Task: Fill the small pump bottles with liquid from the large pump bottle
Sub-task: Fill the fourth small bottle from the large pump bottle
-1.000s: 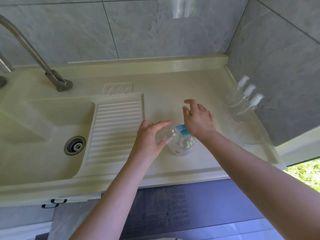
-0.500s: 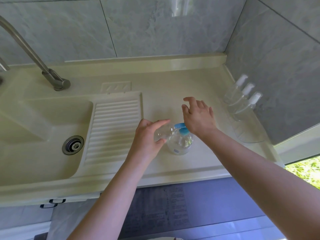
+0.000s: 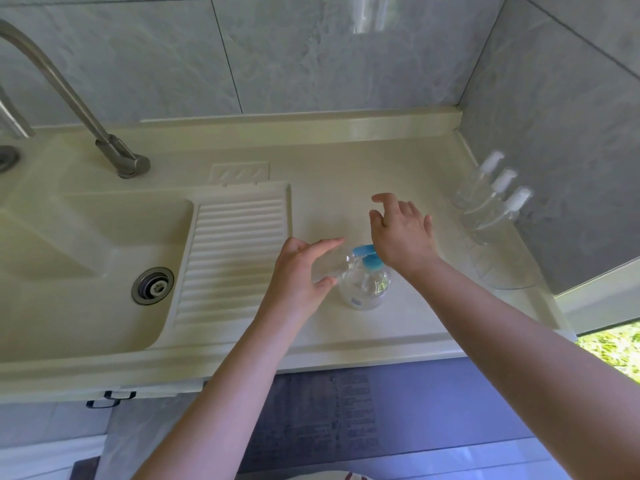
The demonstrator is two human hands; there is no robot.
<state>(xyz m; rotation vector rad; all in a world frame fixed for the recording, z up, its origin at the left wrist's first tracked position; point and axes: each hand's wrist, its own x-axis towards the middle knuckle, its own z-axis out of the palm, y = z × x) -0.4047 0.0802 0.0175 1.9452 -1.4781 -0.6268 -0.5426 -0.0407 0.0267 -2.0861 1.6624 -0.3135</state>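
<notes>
- Head view: the large pump bottle (image 3: 365, 289) stands upright on the cream desk (image 3: 346, 202), nearer the front edge than the back ledge and right of the ribbed draining board (image 3: 235, 251). Its body is clear and its pump head (image 3: 363, 250) is blue, the spout pointing left.
- The right hand (image 3: 403, 233) rests the heel of its palm on top of that blue pump head; the fingers are spread and relaxed, lifted off the desk and holding nothing.
- The left hand (image 3: 301, 271) holds a small clear bottle (image 3: 330, 268), with no pump fitted, tilted on its side. Thumb and fingers curl round it, and its open neck is right at the blue spout. Whether any liquid is in it cannot be told.
- Three more small pump bottles (image 3: 491, 199) with white pump tops stand in a row along the right edge of the desk, close against the side wall and well apart from both hands. They look clear; their fill level is not readable.
- A clear curved tray (image 3: 512, 271) lies just in front of those three bottles, by the right front corner.
- At the left end of the desk a sink basin (image 3: 86, 258) is sunk in, with a round metal drain (image 3: 152, 285).
- A metal tap (image 3: 69, 95) rises from the back left.
- Grey marbled tiles (image 3: 311, 57) cover the back and side walls.
</notes>
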